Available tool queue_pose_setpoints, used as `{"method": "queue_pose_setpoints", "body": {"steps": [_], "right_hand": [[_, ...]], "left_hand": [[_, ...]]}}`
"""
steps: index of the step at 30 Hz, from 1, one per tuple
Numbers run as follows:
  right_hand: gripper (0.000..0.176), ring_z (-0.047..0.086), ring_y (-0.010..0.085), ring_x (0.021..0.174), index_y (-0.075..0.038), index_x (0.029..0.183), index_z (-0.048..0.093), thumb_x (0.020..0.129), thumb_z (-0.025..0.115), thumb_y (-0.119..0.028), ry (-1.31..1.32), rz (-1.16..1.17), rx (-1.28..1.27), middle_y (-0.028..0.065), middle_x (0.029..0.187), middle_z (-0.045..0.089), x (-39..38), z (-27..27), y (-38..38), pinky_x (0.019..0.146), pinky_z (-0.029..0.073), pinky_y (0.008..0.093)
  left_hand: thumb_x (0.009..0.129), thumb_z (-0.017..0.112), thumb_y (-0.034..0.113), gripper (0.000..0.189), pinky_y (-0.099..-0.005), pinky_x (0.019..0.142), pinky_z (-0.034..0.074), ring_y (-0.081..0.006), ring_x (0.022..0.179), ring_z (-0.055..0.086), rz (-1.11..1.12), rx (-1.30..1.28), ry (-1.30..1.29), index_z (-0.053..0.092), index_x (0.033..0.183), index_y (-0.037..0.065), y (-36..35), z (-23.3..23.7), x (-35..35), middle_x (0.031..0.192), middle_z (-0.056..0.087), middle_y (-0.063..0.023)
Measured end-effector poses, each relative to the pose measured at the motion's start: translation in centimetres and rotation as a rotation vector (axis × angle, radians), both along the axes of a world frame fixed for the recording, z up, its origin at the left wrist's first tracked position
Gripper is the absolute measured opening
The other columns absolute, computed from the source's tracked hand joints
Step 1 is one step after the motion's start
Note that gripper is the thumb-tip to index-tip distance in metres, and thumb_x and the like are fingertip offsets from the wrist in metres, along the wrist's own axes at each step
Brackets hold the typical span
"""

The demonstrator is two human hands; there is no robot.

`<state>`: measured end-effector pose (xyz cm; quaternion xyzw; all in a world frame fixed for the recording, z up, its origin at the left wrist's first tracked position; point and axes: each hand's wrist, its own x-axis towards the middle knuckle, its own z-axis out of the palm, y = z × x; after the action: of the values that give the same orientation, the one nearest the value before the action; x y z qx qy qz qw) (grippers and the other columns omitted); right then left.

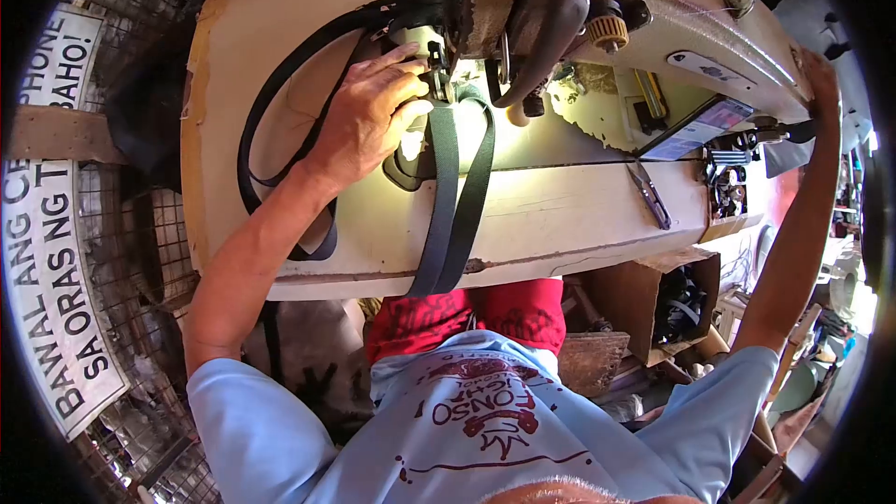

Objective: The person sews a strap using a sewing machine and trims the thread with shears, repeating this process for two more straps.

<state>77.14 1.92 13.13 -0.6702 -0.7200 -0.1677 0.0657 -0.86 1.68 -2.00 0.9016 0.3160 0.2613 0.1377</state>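
Note:
My left hand lies on a dark piece beside the needle area of a sewing machine, its fingers bent and close to the presser foot. A dark strap runs from under the foot and hangs in a loop over the table's front edge. Another black strap curves across the table to the left of that hand. My right hand is raised at the far right end of the machine, around the handwheel area; its fingers are mostly hidden.
Small snips lie on the table right of the straps. A phone and a yellow cutter sit under the machine arm. An open cardboard box stands below the table, and a wire grid with a sign is at left.

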Motion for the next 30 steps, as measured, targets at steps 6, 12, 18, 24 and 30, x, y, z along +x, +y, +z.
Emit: {"method": "queue_pose_setpoints", "body": {"steps": [6, 12, 18, 24, 30], "right_hand": [[0.053, 0.063, 0.0375, 0.104, -0.003, 0.132, 0.055, 0.079, 0.06, -0.003, 0.111, -0.095, 0.002, 0.0207, 0.118, 0.064, -1.7, -0.1, -0.8, 0.09, 0.05, 0.0423], [0.051, 0.063, 0.0372, 0.104, -0.003, 0.132, 0.055, 0.082, 0.058, -0.006, 0.115, -0.105, 0.006, 0.021, 0.119, 0.064, -1.6, -0.6, -1.1, 0.09, 0.05, 0.0425], [0.049, 0.063, 0.0369, 0.105, -0.003, 0.132, 0.055, 0.084, 0.057, -0.008, 0.118, -0.12, 0.007, 0.0213, 0.121, 0.063, -1.3, -0.6, -1.1, 0.091, 0.05, 0.0427], [0.047, 0.062, 0.0366, 0.106, -0.003, 0.132, 0.055, 0.086, 0.056, -0.011, 0.121, -0.137, 0.01, 0.0217, 0.122, 0.062, -1.2, -0.5, -1.4, 0.091, 0.05, 0.0429], [0.046, 0.062, 0.0363, 0.107, -0.003, 0.133, 0.055, 0.088, 0.055, -0.014, 0.124, -0.147, 0.012, 0.022, 0.123, 0.061, -1.3, -0.3, -1.7, 0.091, 0.05, 0.0431]], "left_hand": [[0.083, 0.067, 0.013, 0.012, -0.042, 0.102, 0.04, -0.0269, 0.124, 0.056, 0.017, 0.04, 0.038, 0.069, 0.093, 0.007, -0.1, -0.3, 0.0, 0.119, 0.066, -0.008], [0.083, 0.067, 0.015, 0.014, -0.0415, 0.103, 0.04, -0.0264, 0.124, 0.055, 0.035, 0.063, 0.039, 0.069, 0.095, 0.007, -0.2, -0.2, 0.3, 0.119, 0.065, -0.008], [0.084, 0.067, 0.015, 0.021, -0.0417, 0.103, 0.039, -0.0259, 0.123, 0.056, 0.043, 0.101, -0.008, 0.067, 0.102, 0.004, 0.0, -0.6, 0.2, 0.118, 0.066, -0.0095], [0.084, 0.068, 0.014, 0.024, -0.0405, 0.104, 0.038, -0.0259, 0.123, 0.056, 0.101, 0.063, 0.011, 0.065, 0.106, 0.004, -0.3, -0.2, 0.6, 0.116, 0.067, -0.0091], [0.084, 0.07, 0.013, 0.025, -0.0396, 0.105, 0.038, -0.0247, 0.124, 0.055, 0.132, -0.026, 0.011, 0.066, 0.107, 0.004, -0.3, 0.5, 0.6, 0.119, 0.067, -0.0082]]}}
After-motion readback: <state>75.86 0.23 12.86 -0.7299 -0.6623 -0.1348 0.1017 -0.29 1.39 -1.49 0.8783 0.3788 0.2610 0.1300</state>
